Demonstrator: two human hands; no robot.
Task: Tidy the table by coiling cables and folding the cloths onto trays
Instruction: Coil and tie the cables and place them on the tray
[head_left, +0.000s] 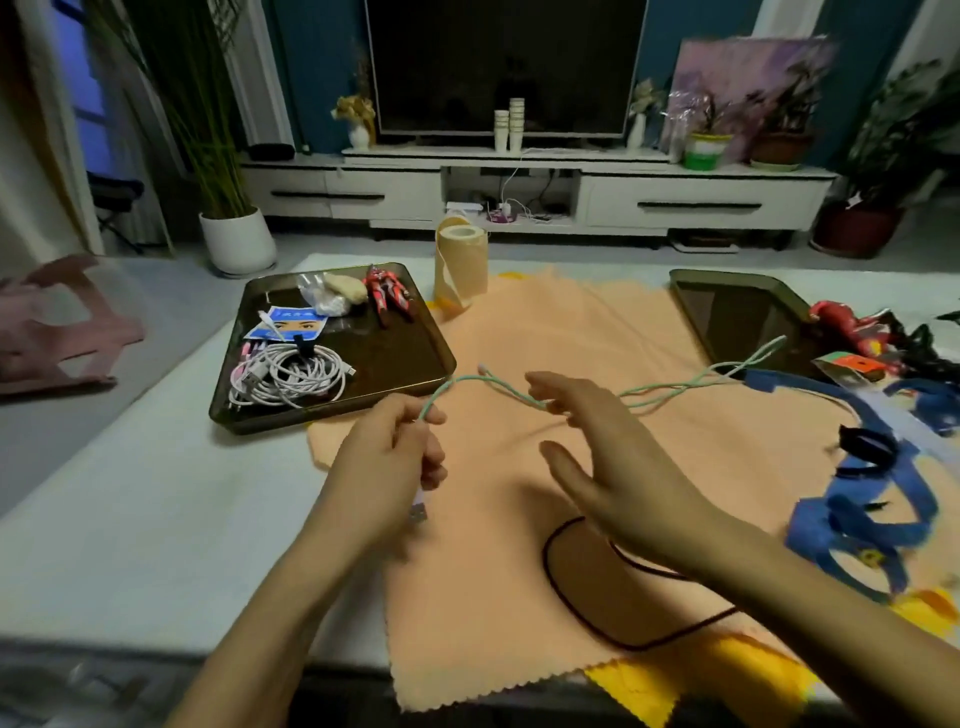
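Observation:
My left hand (395, 457) is closed around one end of a mint-green cable (670, 387), with the USB plug hanging below my fist. The cable arcs to my right hand (602, 457), whose fingertips pinch it while the other fingers are spread. From there the cable trails doubled across the orange cloth (597, 332) toward the right tray (727, 312). The left tray (405, 358) holds a coiled white cable (291, 376). A thin dark cord (582, 613) loops on the cloth under my right wrist.
The left tray also carries a red toy figure (387, 291), a blue packet (291, 322) and a bag. A roll of beige tape (461, 260) stands behind the cloth. Blue straps (857, 519), a black band (865, 447) and a red toy (852, 322) clutter the right side.

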